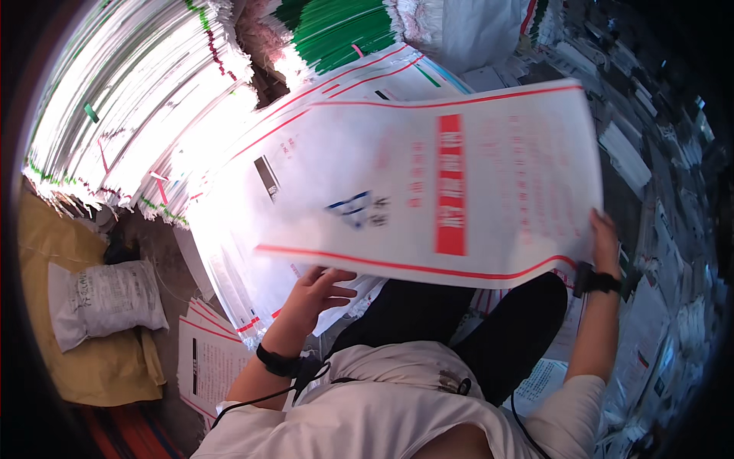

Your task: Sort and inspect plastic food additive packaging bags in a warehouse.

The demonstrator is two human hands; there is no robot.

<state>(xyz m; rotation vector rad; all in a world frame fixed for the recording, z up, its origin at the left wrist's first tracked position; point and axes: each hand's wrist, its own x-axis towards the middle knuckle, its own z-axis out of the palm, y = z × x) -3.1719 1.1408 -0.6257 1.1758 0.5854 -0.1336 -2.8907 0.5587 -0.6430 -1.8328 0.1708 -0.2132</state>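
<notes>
A flat white sack [482, 176] with red stripes, a red block and a blue triangle print is raised in front of me, slightly blurred. My right hand [605, 243] grips its right edge near the lower corner. Below the sack's lower left edge is my left hand [325, 289], fingers apart and holding nothing. Under the raised sack lies a pile of similar white sacks [229, 222], partly covered by it.
Tall stacks of folded white sacks [145, 92] with frayed edges stand at the far left, a green stack [344, 30] behind. A stuffed white bag [107, 302] lies on yellow sacking [53, 237] at left. Loose sacks [210, 359] lie by my left arm; more sheets [650, 329] fill the right.
</notes>
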